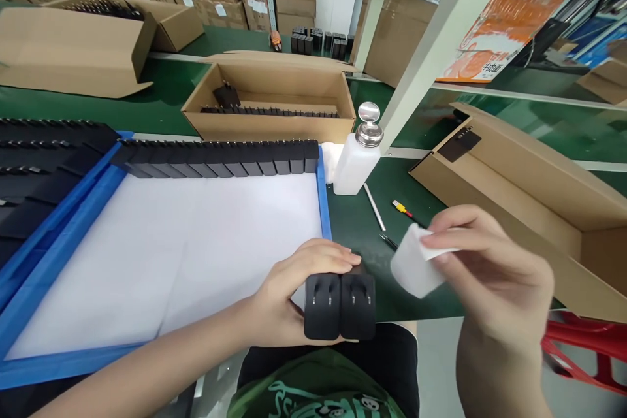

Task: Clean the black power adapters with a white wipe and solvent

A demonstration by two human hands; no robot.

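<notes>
Nearest the camera, the left hand [289, 290] curls around two black chargers [339, 305], held side by side at the table's near edge, thumb below and fingers [323, 255] wrapped over their tops, prongs facing the viewer. Just to their right, the right hand [490, 274] is raised with its back to the camera, pinching one white cloth [414, 268] between thumb and fingertips, close to the chargers but not touching them. Behind, one white pump bottle [356, 160] stands beside a blue-rimmed tray [323, 202] that carries a single row of chargers [220, 158] along its far edge.
</notes>
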